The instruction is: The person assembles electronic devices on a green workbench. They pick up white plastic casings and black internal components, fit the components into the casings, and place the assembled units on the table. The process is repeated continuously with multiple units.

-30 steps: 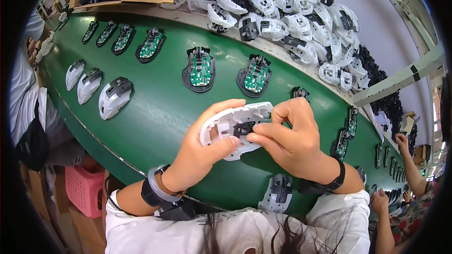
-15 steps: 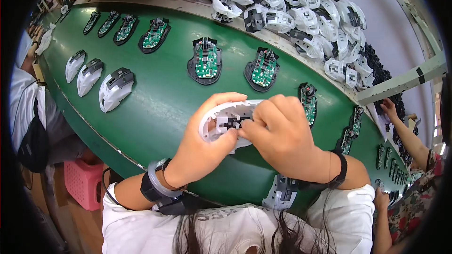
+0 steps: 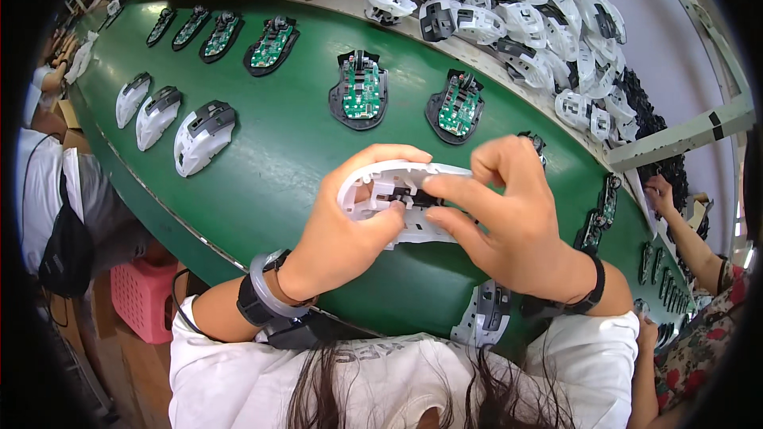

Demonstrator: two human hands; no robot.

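Observation:
A white mouse top shell (image 3: 421, 232) lies in my left hand (image 3: 350, 218), its hollow inner side facing up. The left fingers wrap its far rim and the thumb presses inside. Black plastic parts (image 3: 401, 196) sit within the shell. Over its right end is my right hand (image 3: 509, 218), thumb and forefinger parted on either side of the black part, other fingers curled. Whether these fingertips touch the part cannot be made out. Below my right hand, a grey-and-white shell (image 3: 483, 314) lies near the table edge.
Black mouse bases with green circuit boards (image 3: 360, 91) stand in a row along the green table (image 3: 270, 135). Three white-and-grey shells (image 3: 205, 139) lie at left. Many shells (image 3: 520, 24) are heaped on the back shelf. Co-workers' arms (image 3: 687, 238) show at right; a pink basket (image 3: 143, 298) stands lower left.
My right thumb and forefinger have come apart and drawn back to the right, showing more of the shell's inside. My left hand keeps its hold. The whole view has shifted slightly.

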